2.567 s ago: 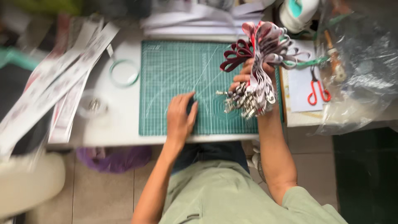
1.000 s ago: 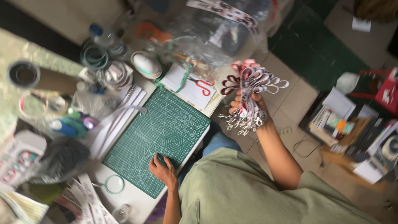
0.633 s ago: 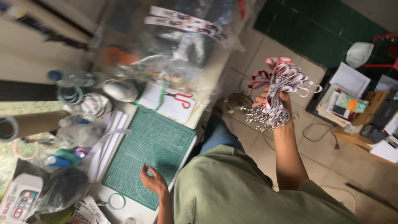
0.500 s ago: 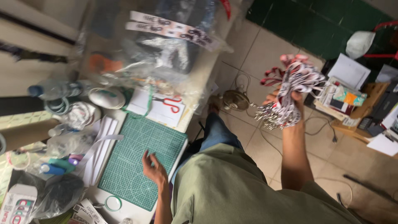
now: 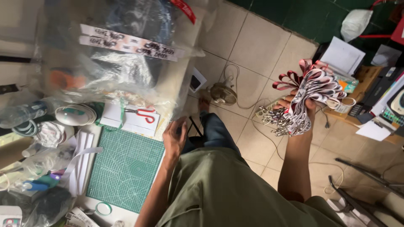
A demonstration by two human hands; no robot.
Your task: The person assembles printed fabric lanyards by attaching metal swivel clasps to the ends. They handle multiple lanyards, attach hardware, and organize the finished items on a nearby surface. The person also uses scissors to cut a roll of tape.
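Note:
My right hand [image 5: 298, 104] is raised out over the tiled floor, gripping a thick bundle of lanyards [image 5: 309, 94] with red and white straps looped above and a cluster of metal clips hanging left of my fingers. My left hand [image 5: 174, 140] hovers with fingers loosely spread just past the right edge of the green cutting mat [image 5: 126, 168], holding nothing. My olive shirt fills the lower middle.
Red-handled scissors [image 5: 145, 113] lie on white paper beside the mat. A large clear plastic bag [image 5: 113, 54] covers the table's far end. Tape rolls, bottles and white strips crowd the left. A small fan [image 5: 223, 93] and cables sit on the floor; boxes and papers stand at right.
My view has swung right, off the table toward the floor. The right hand carried the lanyard bundle away from the mat, out over the tiles. The left hand lifted off the mat to its edge.

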